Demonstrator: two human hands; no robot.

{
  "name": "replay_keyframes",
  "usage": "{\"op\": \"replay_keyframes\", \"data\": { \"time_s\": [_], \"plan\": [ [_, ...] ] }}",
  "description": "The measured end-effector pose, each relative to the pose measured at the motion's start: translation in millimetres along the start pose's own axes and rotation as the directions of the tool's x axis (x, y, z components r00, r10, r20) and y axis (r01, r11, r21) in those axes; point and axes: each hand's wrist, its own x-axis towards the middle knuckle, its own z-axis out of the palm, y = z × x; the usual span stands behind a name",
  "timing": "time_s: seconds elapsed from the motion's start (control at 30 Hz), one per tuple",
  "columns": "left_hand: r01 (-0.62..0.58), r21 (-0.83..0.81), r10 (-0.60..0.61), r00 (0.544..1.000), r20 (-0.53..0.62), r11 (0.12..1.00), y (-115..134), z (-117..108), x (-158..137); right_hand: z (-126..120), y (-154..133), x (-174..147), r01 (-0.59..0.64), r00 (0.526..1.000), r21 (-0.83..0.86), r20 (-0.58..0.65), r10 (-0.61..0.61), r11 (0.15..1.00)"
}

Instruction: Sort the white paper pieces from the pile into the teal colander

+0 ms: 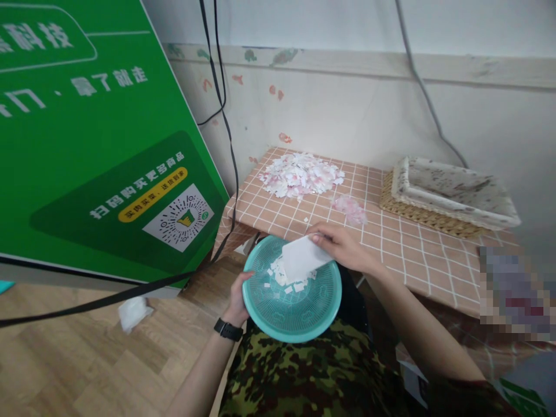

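Observation:
My left hand (238, 296) grips the left rim of a round turquoise plastic colander (299, 321), which rests over my lap. My right hand (336, 243) is closed on the upper right part of a flat white card (302, 255), held slanting inside the colander. Below and around the card's lower edge lie small white paper scraps (289, 289) on the colander's bottom. Part of those scraps is hidden behind the card. Just beyond the colander is the edge of a table with a brown checked tablecloth (369, 191).
On the table sit a heap of white and pinkish paper scraps (299, 174), a smaller pink pile (350, 209) and a cloth-lined wicker basket (456, 194). A large green panel (87, 162) stands at left, with a black strap (143, 284) crossing it. A white crumpled thing (134, 314) lies on the floor.

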Motion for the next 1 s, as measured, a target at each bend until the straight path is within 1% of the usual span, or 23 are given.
{"op": "replay_keyframes", "data": {
  "time_s": [0.07,0.13,0.23,0.3,0.33,0.4,0.53,0.6,0.7,0.87,1.0],
  "plan": [
    [0.004,-0.004,-0.004,1.0,0.003,1.0,-5.5,3.5,-5.0,9.2,3.3,-8.4,-0.082,0.996,-0.122,0.027,0.086,0.989],
    [-0.003,0.003,0.003,1.0,0.003,1.0,-10.3,9.3,-9.0,25.1,7.5,-16.2,-0.133,0.984,-0.299,0.076,0.162,0.945],
    [-0.03,0.023,0.031,0.999,-0.012,0.999,-15.4,18.0,-12.4,51.8,12.6,-24.0,-0.032,0.952,-0.565,0.235,0.198,0.825],
    [-0.052,0.034,0.052,0.999,-0.01,0.998,-18.0,21.4,-13.0,66.0,14.5,-25.9,0.015,0.921,-0.665,0.3,0.248,0.747],
    [-0.058,0.04,0.058,0.998,-0.004,0.998,-19.1,22.3,-13.1,71.7,15.1,-26.0,0.025,0.908,-0.69,0.318,0.273,0.723],
    [-0.057,0.055,0.056,0.998,0.019,0.997,-21.4,22.9,-12.8,80.6,16.0,-25.4,0.048,0.89,-0.706,0.351,0.29,0.707],
    [-0.046,0.095,0.041,0.998,0.052,0.994,-24.1,23.3,-12.7,91.7,18.4,-23.4,0.105,0.888,-0.707,0.384,0.255,0.699],
    [-0.044,0.106,0.04,0.998,0.045,0.993,-24.0,23.1,-12.4,94.1,20.5,-22.6,0.123,0.876,-0.706,0.407,0.258,0.697],
    [-0.041,0.093,0.04,0.999,0.013,0.995,-22.7,20.7,-10.9,92.5,24.6,-21.6,0.13,0.854,-0.678,0.448,0.266,0.724],
    [-0.054,0.042,0.054,0.998,0.011,0.998,-19.7,17.5,-9.4,77.8,28.5,-19.4,0.053,0.885,-0.607,0.396,0.245,0.793],
    [-0.027,0.025,0.027,0.999,0.026,0.999,-17.0,22.0,-11.9,62.1,26.5,-17.3,-0.008,0.917,-0.412,0.361,0.171,0.911]
  ]
}}
